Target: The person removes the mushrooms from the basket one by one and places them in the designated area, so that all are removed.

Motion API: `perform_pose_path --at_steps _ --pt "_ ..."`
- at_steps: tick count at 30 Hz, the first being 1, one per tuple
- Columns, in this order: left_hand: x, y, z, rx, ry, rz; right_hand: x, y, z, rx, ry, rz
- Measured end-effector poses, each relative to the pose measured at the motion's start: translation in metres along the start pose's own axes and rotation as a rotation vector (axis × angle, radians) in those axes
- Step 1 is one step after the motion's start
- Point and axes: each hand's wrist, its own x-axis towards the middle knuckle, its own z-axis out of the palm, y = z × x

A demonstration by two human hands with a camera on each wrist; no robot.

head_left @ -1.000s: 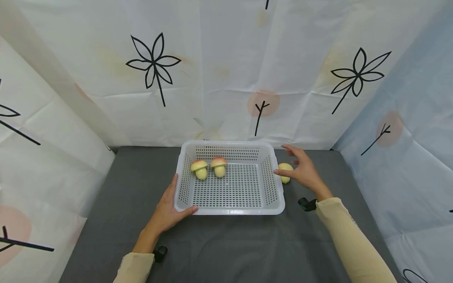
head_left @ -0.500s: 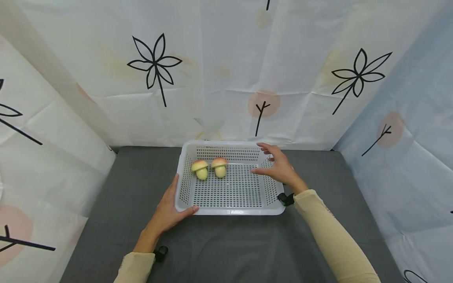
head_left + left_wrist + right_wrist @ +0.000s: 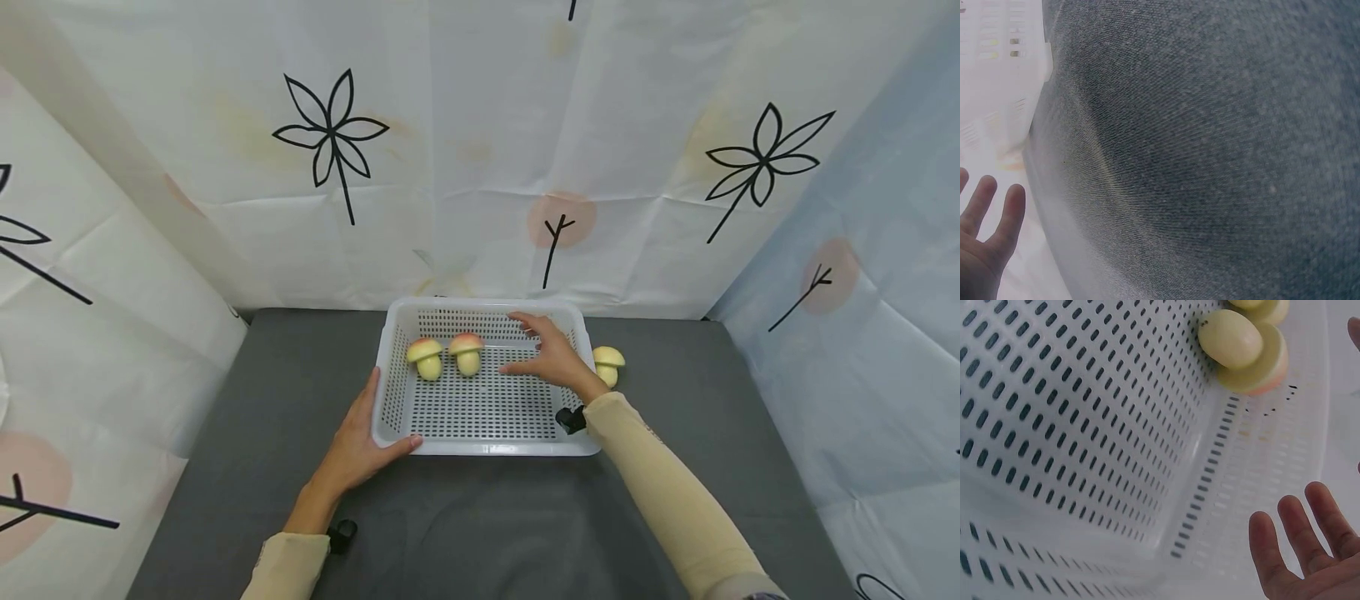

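A white perforated basket (image 3: 487, 448) sits on the grey table. Two toy mushrooms (image 3: 426, 357) (image 3: 467, 352) with reddish-yellow caps stand at its back left. A third mushroom (image 3: 607, 364) stands on the table just outside the right wall. My left hand (image 3: 358, 442) rests against the basket's front left corner, thumb on the front rim, fingers straight (image 3: 988, 212). My right hand (image 3: 546, 356) hovers over the inside of the basket with spread fingers (image 3: 1300, 550), holding nothing, a little right of the nearer mushroom (image 3: 1244, 347).
The grey cloth table (image 3: 487, 533) is walled in by white patterned sheets (image 3: 450, 150) at the back and both sides. In the left wrist view the basket's corner (image 3: 997, 75) lies beside grey cloth (image 3: 1210, 156).
My right hand has swung left, from beside the mushroom outside the basket to over the basket's inside. The left hand and the basket have stayed put.
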Motion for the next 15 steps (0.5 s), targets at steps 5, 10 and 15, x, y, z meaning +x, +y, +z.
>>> perform_pose_path --at_steps 5,10,15 --pt "0.001 0.001 0.000 0.000 -0.004 -0.013 0.008 -0.001 0.013 0.002 -0.034 0.011" --pt "0.000 0.002 0.000 0.001 -0.009 -0.023 0.014 -0.002 0.025 0.012 -0.057 0.026" --pt "0.000 0.003 -0.001 -0.003 -0.005 -0.019 0.021 -0.002 0.036 0.002 -0.055 0.024"
